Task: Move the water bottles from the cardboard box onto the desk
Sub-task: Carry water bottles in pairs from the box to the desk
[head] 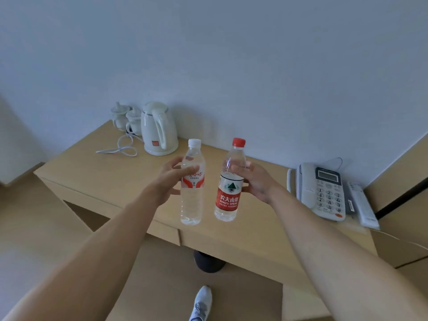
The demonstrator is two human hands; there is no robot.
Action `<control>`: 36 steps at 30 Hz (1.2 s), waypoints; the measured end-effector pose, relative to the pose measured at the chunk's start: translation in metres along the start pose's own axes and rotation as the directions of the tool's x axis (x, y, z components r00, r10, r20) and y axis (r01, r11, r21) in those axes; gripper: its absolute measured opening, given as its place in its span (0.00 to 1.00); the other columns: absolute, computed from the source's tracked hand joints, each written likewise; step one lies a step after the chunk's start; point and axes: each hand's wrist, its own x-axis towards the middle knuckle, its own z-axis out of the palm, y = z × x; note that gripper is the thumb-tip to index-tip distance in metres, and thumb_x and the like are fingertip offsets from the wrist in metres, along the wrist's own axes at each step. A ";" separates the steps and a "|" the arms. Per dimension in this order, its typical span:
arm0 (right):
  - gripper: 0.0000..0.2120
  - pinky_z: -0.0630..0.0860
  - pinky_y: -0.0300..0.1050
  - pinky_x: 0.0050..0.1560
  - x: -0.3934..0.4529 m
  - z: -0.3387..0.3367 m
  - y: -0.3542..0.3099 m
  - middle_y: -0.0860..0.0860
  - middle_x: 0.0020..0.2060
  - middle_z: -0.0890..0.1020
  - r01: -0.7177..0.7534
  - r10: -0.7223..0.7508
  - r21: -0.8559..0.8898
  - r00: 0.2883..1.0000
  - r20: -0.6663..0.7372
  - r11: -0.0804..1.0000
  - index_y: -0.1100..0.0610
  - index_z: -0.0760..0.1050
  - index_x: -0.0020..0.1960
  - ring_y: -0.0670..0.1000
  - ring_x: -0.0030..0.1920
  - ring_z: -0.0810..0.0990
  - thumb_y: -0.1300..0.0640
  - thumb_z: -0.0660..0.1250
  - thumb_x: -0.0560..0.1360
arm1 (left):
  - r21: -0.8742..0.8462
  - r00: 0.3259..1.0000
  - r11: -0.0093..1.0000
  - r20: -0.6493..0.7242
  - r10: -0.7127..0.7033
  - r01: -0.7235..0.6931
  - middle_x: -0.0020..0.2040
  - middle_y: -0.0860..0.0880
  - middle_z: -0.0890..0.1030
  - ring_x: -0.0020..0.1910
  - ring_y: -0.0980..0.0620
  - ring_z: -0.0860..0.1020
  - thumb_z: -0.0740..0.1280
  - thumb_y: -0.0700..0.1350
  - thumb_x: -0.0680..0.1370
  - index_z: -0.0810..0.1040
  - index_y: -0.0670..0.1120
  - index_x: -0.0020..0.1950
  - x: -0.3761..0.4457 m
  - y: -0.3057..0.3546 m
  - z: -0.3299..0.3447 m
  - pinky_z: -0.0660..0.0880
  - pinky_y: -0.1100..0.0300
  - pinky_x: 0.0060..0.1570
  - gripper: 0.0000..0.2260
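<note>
Two clear water bottles are held upright above the tabletop [97, 179], side by side and just apart. The white-capped bottle [192, 181], at nine o'clock of the pair, is wrapped in a pale label with red marks; the red-capped bottle [229, 181], at three o'clock, is banded by a red and white label with a green emblem. Each bottle is grasped at its upper body, its base hanging below the grip. The left hand [171, 179] is curled round the white-capped bottle from nine o'clock, thumb in front. The right hand [257, 181] is curled round the red-capped bottle from three o'clock. Both forearms are stretched forward. A kettle [158, 128] is seen at eleven o'clock and a telephone [320, 191] at three o'clock.
</note>
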 end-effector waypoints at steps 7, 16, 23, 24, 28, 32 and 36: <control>0.28 0.75 0.59 0.65 0.076 -0.015 -0.010 0.52 0.60 0.83 0.009 -0.008 0.017 0.998 -0.069 1.000 0.55 0.76 0.66 0.54 0.63 0.80 0.48 0.76 0.70 | 0.008 0.996 1.000 0.086 0.006 -0.007 0.57 0.48 0.84 0.57 0.46 0.83 0.77 0.47 0.72 0.79 0.53 0.64 0.102 0.015 -0.016 0.77 0.36 0.58 0.21; 0.25 0.72 0.52 0.69 0.145 -0.038 -0.027 0.53 0.61 0.82 0.023 -0.034 -0.062 0.983 -0.179 0.998 0.56 0.75 0.66 0.52 0.64 0.79 0.54 0.75 0.72 | 0.039 0.989 0.998 0.144 0.036 -0.042 0.53 0.48 0.85 0.53 0.46 0.84 0.78 0.45 0.72 0.77 0.49 0.64 0.197 0.033 -0.023 0.80 0.43 0.55 0.22; 0.23 0.76 0.34 0.49 0.175 -0.039 -0.032 0.49 0.54 0.85 0.007 -0.070 -0.231 0.962 -0.262 0.973 0.53 0.77 0.64 0.45 0.55 0.83 0.59 0.77 0.71 | 0.115 0.961 0.988 0.268 0.068 -0.102 0.53 0.41 0.85 0.53 0.47 0.83 0.79 0.39 0.70 0.76 0.49 0.63 0.244 0.040 -0.033 0.76 0.54 0.56 0.25; 0.22 0.76 0.36 0.50 0.178 -0.038 -0.033 0.50 0.54 0.85 0.002 -0.074 -0.255 0.959 -0.272 0.967 0.53 0.77 0.63 0.46 0.55 0.83 0.60 0.77 0.71 | 0.125 0.958 0.987 0.280 0.062 -0.100 0.53 0.41 0.85 0.53 0.47 0.83 0.78 0.37 0.71 0.75 0.49 0.63 0.250 0.041 -0.035 0.76 0.53 0.56 0.24; 0.20 0.75 0.34 0.46 0.189 -0.037 -0.033 0.51 0.53 0.85 -0.018 -0.076 -0.284 0.945 -0.317 0.959 0.52 0.78 0.59 0.48 0.54 0.83 0.61 0.78 0.70 | 0.164 0.950 0.981 0.309 0.046 -0.101 0.55 0.42 0.84 0.56 0.46 0.82 0.77 0.35 0.72 0.74 0.49 0.65 0.273 0.042 -0.043 0.77 0.53 0.57 0.24; 0.24 0.77 0.47 0.59 0.198 -0.035 -0.030 0.54 0.58 0.83 -0.040 -0.075 -0.323 0.938 -0.338 0.946 0.55 0.76 0.64 0.54 0.59 0.81 0.62 0.77 0.70 | 0.190 0.952 0.976 0.302 0.046 -0.107 0.59 0.41 0.82 0.60 0.44 0.81 0.77 0.34 0.71 0.75 0.48 0.65 0.288 0.042 -0.050 0.77 0.50 0.61 0.25; 0.29 0.74 0.56 0.66 0.202 -0.034 -0.026 0.53 0.62 0.80 -0.061 -0.067 -0.334 0.931 -0.360 0.941 0.57 0.73 0.69 0.54 0.62 0.80 0.62 0.77 0.70 | 0.211 0.947 0.970 0.319 0.050 -0.122 0.58 0.42 0.83 0.59 0.44 0.81 0.78 0.34 0.71 0.75 0.48 0.65 0.296 0.044 -0.053 0.77 0.48 0.62 0.26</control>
